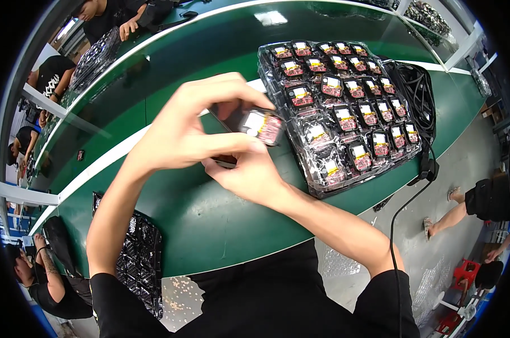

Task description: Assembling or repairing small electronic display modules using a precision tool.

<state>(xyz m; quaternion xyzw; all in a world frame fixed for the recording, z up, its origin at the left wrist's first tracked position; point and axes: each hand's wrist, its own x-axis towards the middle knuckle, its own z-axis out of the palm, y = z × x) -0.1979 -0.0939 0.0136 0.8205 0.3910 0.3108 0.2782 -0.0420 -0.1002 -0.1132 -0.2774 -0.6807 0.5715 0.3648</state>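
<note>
Both my hands meet over the green table (pixel 210 219), holding one small dark module (pixel 260 125) with a white and pink label. My left hand (pixel 193 124) pinches it from above with fingers and thumb. Under it, my right hand (pixel 249 172) supports its lower edge with the fingertips. Just to the right lies a clear plastic tray (pixel 289 73) with several pockets, most holding the same kind of labelled module (pixel 332 85). The tray's near-left pockets look unfilled.
A stack of dark empty trays (pixel 136 253) lies at the table's near-left edge. Black cables (pixel 418 90) are coiled beyond the clear tray, one running down to the floor. Other people sit around the tables at left, top and right.
</note>
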